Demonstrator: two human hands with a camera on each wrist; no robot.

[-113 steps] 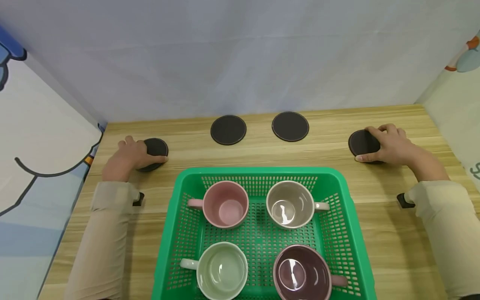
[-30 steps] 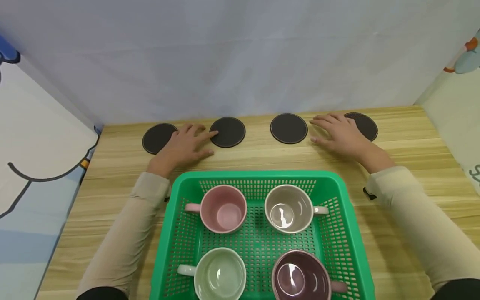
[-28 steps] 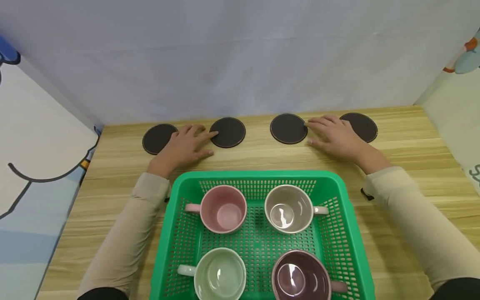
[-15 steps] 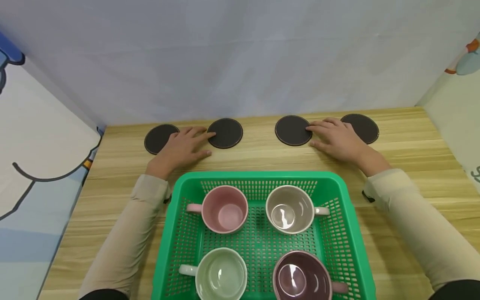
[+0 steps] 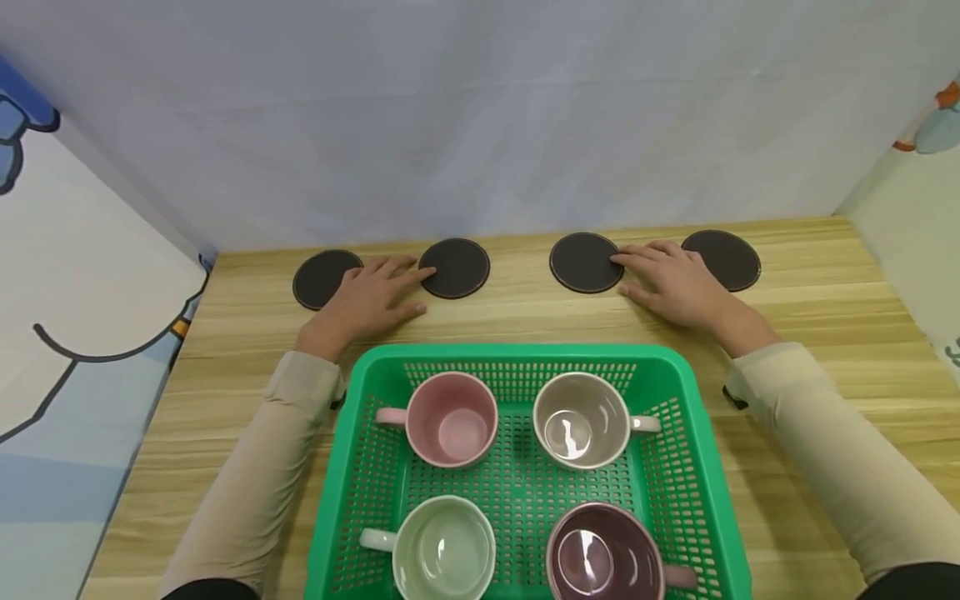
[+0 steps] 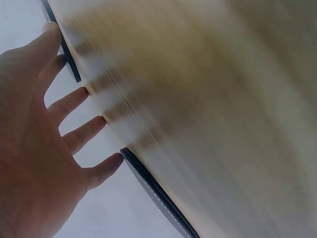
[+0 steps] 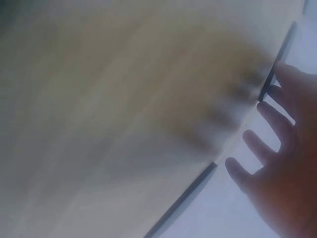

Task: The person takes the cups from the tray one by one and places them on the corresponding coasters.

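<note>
Pale grey cloth [image 5: 480,125] fills the top of the head view, with printed cartoon panels at both sides, and below it runs a wood-grain tabletop [image 5: 210,383]. Four round black coasters lie flat in a row along its back edge. Your left hand [image 5: 362,297], left of centre, has its fingers extended and spread between the far-left coaster [image 5: 318,279] and the inner left coaster [image 5: 459,267]. Its index fingertip touches the inner one's left edge; in the left wrist view your little finger meets the edge of the other. Your right hand [image 5: 675,286], right of centre, is likewise spread and uncurled, its index fingertip on the right edge of the inner right coaster [image 5: 585,262]; the far-right coaster [image 5: 726,260] lies just beside its back.

Between your beige sleeves, at the bottom centre, sits a green perforated plastic basket [image 5: 517,352], cut off by the frame. It holds four upright mugs: a pink mug [image 5: 452,419] upper left, a grey-beige mug [image 5: 582,420] upper right, a pale green mug [image 5: 444,548] lower left and a plum mug [image 5: 604,552] lower right.
</note>
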